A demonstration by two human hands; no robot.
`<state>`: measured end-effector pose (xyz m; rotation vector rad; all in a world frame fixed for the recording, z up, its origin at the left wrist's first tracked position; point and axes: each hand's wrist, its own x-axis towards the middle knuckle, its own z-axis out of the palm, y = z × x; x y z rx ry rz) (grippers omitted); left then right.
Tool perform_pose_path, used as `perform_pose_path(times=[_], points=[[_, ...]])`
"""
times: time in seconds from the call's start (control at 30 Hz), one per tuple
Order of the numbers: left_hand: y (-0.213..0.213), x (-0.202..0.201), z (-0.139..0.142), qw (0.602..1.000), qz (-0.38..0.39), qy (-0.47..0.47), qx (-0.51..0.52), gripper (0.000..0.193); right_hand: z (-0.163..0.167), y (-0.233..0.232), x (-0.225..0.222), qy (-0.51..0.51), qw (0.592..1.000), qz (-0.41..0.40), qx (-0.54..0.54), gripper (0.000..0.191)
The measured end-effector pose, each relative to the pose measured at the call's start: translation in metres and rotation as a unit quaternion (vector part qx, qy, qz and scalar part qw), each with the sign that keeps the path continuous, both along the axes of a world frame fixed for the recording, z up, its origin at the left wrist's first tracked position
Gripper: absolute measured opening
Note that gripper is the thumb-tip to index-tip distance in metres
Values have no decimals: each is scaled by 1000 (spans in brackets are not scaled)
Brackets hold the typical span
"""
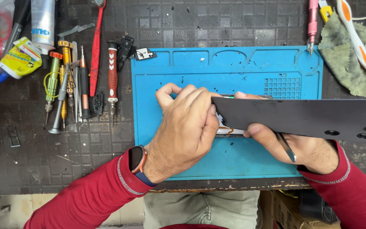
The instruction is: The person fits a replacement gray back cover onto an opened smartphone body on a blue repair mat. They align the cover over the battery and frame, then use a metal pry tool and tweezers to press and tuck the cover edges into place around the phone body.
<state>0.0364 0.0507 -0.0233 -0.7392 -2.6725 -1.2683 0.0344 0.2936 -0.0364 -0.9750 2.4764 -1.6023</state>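
Observation:
My left hand (186, 127) is curled over the left end of a phone body that lies on a blue repair mat (178, 76), pinching it with closed fingers. A dark back cover (301, 118) with camera holes at its right end is lifted and tilted above the phone. My right hand (293, 146) grips that cover from below, thumb on its lower edge, and also holds thin metal tweezers (287, 148). The phone's inside (224, 127) shows only as a pale strip between my hands; most of it is hidden.
Several screwdrivers (83, 80) and a red toothbrush (95, 46) lie left of the mat, with glue bottles (20, 57) at top left. Small black parts (126, 51) sit by the mat's top-left corner. A green cloth (344, 55), an orange-white brush (354, 34) and a pink tool (312, 21) are top right.

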Motion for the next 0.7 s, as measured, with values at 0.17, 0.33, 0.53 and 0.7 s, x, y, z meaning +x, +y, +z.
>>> perform_pose_path(times=[0.17, 0.33, 0.53, 0.7], points=[[0, 2, 0, 1000, 10, 5, 3, 8, -3, 3, 1, 0, 999, -12, 38, 31], [-4, -2, 4, 1000, 11, 0, 5, 9, -4, 6, 1, -15, 998, -26, 48, 27], [-5, -2, 10, 1000, 17, -12, 1, 6, -9, 10, 5, -41, 998, -39, -22, 26], [0, -4, 10, 999, 26, -24, 19, 7, -14, 16, 8, -6, 999, -52, -5, 29]])
